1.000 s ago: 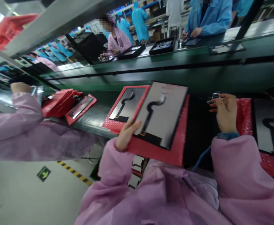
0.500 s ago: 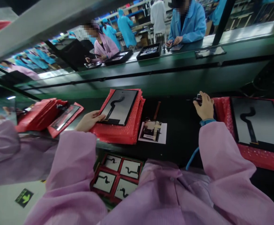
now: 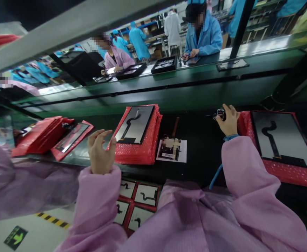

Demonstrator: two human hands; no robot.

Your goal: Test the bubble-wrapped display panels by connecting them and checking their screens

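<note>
My left hand point(image 3: 102, 151), fingers apart and empty, hovers just left of a stack of red bubble-wrap bags point(image 3: 135, 154). On top of that stack lies a display panel point(image 3: 140, 122) with a dark curved flex cable. My right hand point(image 3: 229, 120) closes its thumb and fingers around a small shiny dark-and-silver object point(image 3: 220, 114) whose kind I cannot make out. A blue wrist band point(image 3: 231, 137) circles my right wrist. Between my hands a small circuit assembly point(image 3: 170, 147) with an orange flex strip rests on white paper point(image 3: 183, 154).
To the right, another display panel point(image 3: 285, 138) lies on red bubble wrap point(image 3: 287, 171). More red bags point(image 3: 41, 136) are stacked at left, near a co-worker's pink sleeve point(image 3: 1, 178). Below the bench edge several panels point(image 3: 145, 194) lie in a red-lined tray. Co-workers sit across the green bench.
My left hand has let go of the top panel's lower left corner and drawn back toward me, its fingers spreading. My right hand stays in nearly the same place, holding the small object.
</note>
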